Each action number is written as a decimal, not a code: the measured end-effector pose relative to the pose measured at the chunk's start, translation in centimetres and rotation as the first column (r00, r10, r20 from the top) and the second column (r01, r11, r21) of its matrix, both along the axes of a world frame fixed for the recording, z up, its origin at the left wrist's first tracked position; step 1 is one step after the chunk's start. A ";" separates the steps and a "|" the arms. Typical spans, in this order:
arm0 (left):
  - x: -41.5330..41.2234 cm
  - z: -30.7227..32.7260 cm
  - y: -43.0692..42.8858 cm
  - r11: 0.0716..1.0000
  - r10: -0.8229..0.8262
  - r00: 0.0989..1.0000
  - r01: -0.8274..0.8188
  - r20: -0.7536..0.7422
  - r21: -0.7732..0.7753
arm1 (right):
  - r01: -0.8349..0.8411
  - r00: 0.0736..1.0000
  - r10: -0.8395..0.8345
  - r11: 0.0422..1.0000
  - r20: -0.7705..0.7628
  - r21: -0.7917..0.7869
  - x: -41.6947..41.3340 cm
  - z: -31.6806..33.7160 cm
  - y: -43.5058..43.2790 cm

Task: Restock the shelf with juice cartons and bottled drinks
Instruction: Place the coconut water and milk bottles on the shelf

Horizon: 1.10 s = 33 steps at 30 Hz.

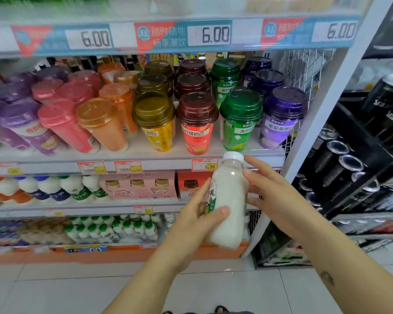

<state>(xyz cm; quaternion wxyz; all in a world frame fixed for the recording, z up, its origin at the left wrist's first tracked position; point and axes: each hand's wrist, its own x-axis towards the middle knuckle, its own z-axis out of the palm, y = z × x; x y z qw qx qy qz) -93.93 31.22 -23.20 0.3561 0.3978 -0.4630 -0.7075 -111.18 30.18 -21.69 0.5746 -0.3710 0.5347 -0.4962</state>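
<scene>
A white milky drink bottle with a white cap is held upright in front of the shelf. My left hand grips its lower half, thumb across the front. Just right of the bottle is my right hand, its fingers straight and its fingertips touching or almost touching the bottle's shoulder. Behind the bottle, the shelf carries rows of lidded drink cups, among them a red cup and a green cup directly above the bottle.
Lower shelves hold small white bottles, pink multipack boxes and green-capped bottles. A white upright post ends the shelf on the right. Beyond it stands a black rack of cans. The floor is pale tile.
</scene>
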 end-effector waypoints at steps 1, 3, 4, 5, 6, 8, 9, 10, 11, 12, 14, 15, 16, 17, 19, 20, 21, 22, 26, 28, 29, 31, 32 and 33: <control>-0.2 0.1 -0.1 0.994 -0.011 0.994 0.023 -0.106 0.105 | -0.056 0.997 0.055 0.998 0.047 0.008 -0.9 0.1 -0.2; -0.7 0.4 0.0 0.967 -0.041 0.967 0.102 -0.251 0.235 | -0.170 0.975 0.169 0.985 0.144 -0.006 -2.1 0.2 -0.5; -1.1 0.5 0.2 0.952 -0.055 0.957 0.136 -0.285 0.274 | -0.202 0.963 0.204 0.979 0.176 -0.027 -2.5 0.1 -0.6; -1.5 0.7 0.2 0.944 -0.071 0.953 0.160 -0.294 0.290 | -0.208 0.960 0.213 0.977 0.184 -0.046 -2.9 -0.1 -0.7; -1.8 0.8 0.2 0.945 -0.086 0.957 0.166 -0.275 0.283 | -0.196 0.965 0.204 0.979 0.166 -0.059 -3.2 -0.3 -0.8; -2.5 0.8 0.0 0.970 -0.122 0.982 0.149 -0.146 0.192 | -0.137 0.988 0.141 0.988 0.064 -0.067 -3.6 -0.5 -0.8; -2.7 0.7 -0.2 0.982 -0.133 0.990 0.137 -0.040 0.126 | -0.094 0.996 0.094 0.994 -0.006 -0.058 -3.8 -0.6 -0.8; -3.0 0.7 -0.3 0.989 -0.129 0.990 0.125 0.059 0.073 | -0.057 0.996 0.054 0.997 -0.066 -0.044 -3.8 -0.6 -0.8; -3.3 0.6 -0.3 0.993 -0.114 0.987 0.109 0.116 0.046 | -0.032 0.994 0.029 0.999 -0.103 -0.032 -3.8 -0.7 -0.9; -3.6 0.5 -0.2 0.995 -0.097 0.987 0.091 0.130 0.049 | -0.017 0.993 0.014 0.999 -0.121 -0.027 -3.7 -0.7 -0.8; -4.0 0.6 -0.1 0.989 -0.086 0.995 0.078 0.059 0.123 | -0.010 0.991 0.006 1.000 -0.135 -0.028 -3.8 -0.7 -0.8; -4.1 0.5 0.0 0.980 -0.092 0.996 0.091 -0.002 0.177 | -0.022 0.991 0.019 1.000 -0.130 -0.020 -4.1 -0.8 -0.7; -4.1 0.5 0.1 0.967 -0.096 0.994 0.108 -0.059 0.230 | -0.047 0.994 0.046 0.999 -0.103 -0.005 -4.6 -0.8 -0.6; -4.0 0.5 0.1 0.952 -0.094 0.989 0.123 -0.116 0.280 | -0.080 0.995 0.080 0.997 -0.059 0.011 -5.0 -0.8 -0.6; -4.1 0.4 0.0 0.916 -0.082 0.974 0.158 -0.213 0.368 | -0.126 0.991 0.125 0.991 0.044 0.038 -6.1 -0.8 -0.6; -4.2 0.4 0.0 0.898 -0.075 0.966 0.174 -0.248 0.404 | -0.134 0.989 0.131 0.990 0.068 0.038 -6.5 -0.9 -0.6; -4.4 0.3 0.0 0.879 -0.067 0.960 0.185 -0.271 0.439 | -0.136 0.989 0.134 0.990 0.065 0.032 -6.9 -0.9 -0.5; -4.6 0.3 0.1 0.858 -0.056 0.955 0.196 -0.292 0.474 | -0.135 0.990 0.133 0.990 0.043 0.031 -7.1 -0.9 -0.5; -5.6 0.4 0.0 0.788 -0.007 0.930 0.232 -0.368 0.570 | -0.088 0.996 0.088 0.994 0.003 0.071 -7.3 -1.0 -0.5; -5.8 0.5 -0.2 0.778 0.008 0.929 0.227 -0.370 0.585 | -0.067 0.998 0.068 0.993 -0.006 0.099 -7.2 -1.2 -0.5; -5.8 0.6 -0.3 0.777 0.008 0.933 0.220 -0.359 0.590 | -0.054 0.998 0.056 0.992 -0.011 0.110 -7.1 -1.4 -0.5; -6.0 0.8 -0.5 0.770 0.013 0.942 0.204 -0.335 0.605 | -0.023 0.999 0.027 0.990 -0.026 0.137 -6.9 -1.7 -0.5; -6.0 0.9 -0.6 0.769 0.026 0.946 0.188 -0.324 0.611 | -0.009 0.999 0.015 0.989 -0.036 0.149 -6.8 -1.8 -0.4; -6.0 0.9 -0.7 0.775 0.036 0.951 0.168 -0.307 0.609 | 0.002 0.999 0.004 0.988 -0.041 0.157 -6.8 -1.8 -0.4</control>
